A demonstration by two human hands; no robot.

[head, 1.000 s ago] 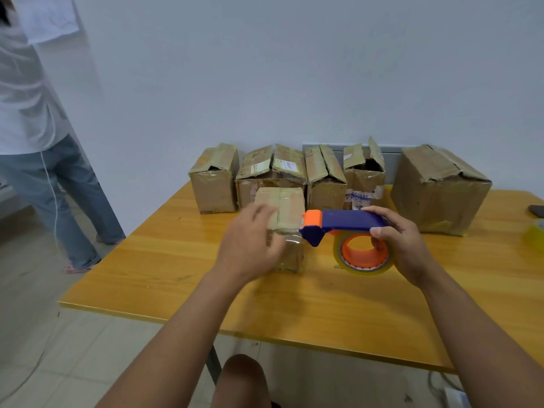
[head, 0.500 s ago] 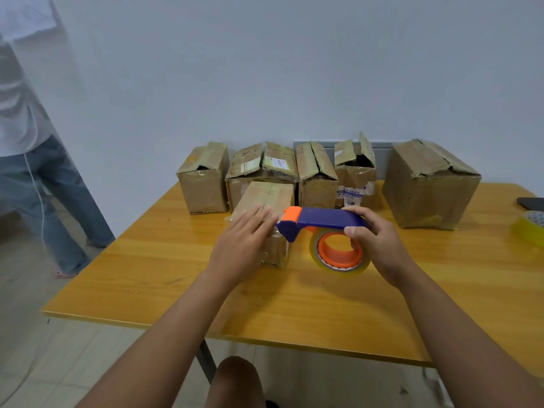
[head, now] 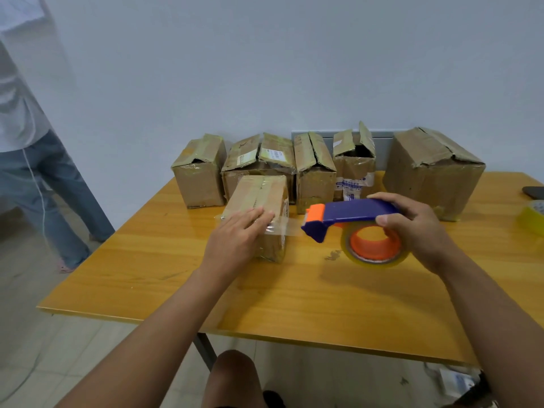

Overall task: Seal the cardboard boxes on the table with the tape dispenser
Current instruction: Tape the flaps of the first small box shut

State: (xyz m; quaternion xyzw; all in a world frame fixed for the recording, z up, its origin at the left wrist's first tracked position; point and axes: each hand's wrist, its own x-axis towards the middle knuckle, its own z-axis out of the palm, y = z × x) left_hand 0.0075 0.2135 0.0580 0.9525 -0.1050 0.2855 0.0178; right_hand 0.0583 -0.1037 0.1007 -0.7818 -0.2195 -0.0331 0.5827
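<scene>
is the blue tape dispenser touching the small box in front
Apart. In the head view, table shows between the tape dispenser and the small box; only a clear tape strip bridges them, pressed down by the left hand.

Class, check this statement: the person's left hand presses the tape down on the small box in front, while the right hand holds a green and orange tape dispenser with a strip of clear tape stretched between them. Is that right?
Not quite. The tape dispenser is blue and orange, not green and orange, as the head view shows. The rest holds: the left hand presses the tape down on the small box, the right hand holds the dispenser, and a strip of clear tape stretches between them.
</scene>
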